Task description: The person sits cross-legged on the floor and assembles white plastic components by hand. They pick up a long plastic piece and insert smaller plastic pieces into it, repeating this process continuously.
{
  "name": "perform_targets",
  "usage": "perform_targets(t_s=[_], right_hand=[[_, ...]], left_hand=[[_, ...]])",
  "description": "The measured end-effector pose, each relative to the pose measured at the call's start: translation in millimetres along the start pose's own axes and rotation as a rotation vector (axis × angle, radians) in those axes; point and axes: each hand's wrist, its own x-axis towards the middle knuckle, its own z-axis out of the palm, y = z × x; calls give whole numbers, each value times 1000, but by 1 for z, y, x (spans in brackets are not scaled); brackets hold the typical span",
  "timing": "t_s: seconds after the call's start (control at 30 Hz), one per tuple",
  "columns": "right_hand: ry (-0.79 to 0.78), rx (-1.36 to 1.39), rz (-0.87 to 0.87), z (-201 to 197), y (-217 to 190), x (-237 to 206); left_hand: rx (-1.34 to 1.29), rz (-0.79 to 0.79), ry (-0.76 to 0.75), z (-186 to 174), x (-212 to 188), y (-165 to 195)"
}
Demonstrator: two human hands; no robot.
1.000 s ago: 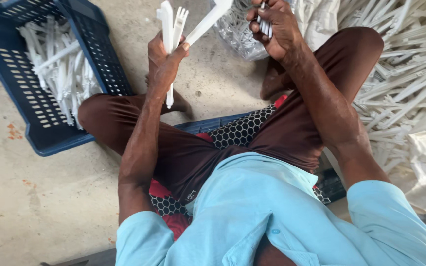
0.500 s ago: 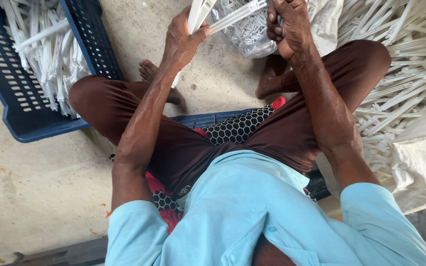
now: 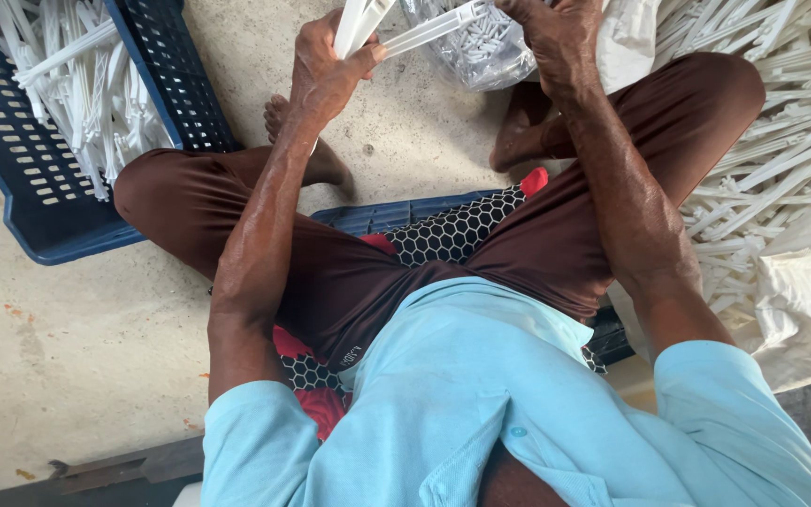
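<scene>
On a bare concrete floor (image 3: pixel 77 376), grey and marked with a few rust-coloured stains, a person sat cross-legged on a low blue crate padded with a cushion (image 3: pixel 452 230) in a black honeycomb pattern with red patches. Up at the top edge of the view, the left hand (image 3: pixel 326 70) was closed around a small bunch of white plastic strips (image 3: pixel 354 23), thumb pressed against them. One longer white strip (image 3: pixel 434 28) ran from that bunch across to the right hand (image 3: pixel 556 38), which gripped its far end; the fingertips there were cut off by the frame, so the exact hold could not be told. The two hands were held apart, joined only by that strip.

Beyond the left knee stood a dark blue slotted crate (image 3: pixel 44 197) holding a heap of the same white pieces. Between the bare feet lay a clear plastic bag (image 3: pixel 481 56) of small white parts. Along the right side, a large loose pile of white strips (image 3: pixel 781 141) spread over the floor, beside a white sack (image 3: pixel 809 300).
</scene>
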Motion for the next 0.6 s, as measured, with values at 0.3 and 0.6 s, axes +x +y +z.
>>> perform_targets(t_s=[0.3, 0.6], right_hand=[[-9, -105, 270, -2, -1, -4], [-55, -229, 261, -1, 9, -5]], left_hand=[[51, 23, 12, 1, 0, 4], [156, 28, 42, 4, -1, -2]])
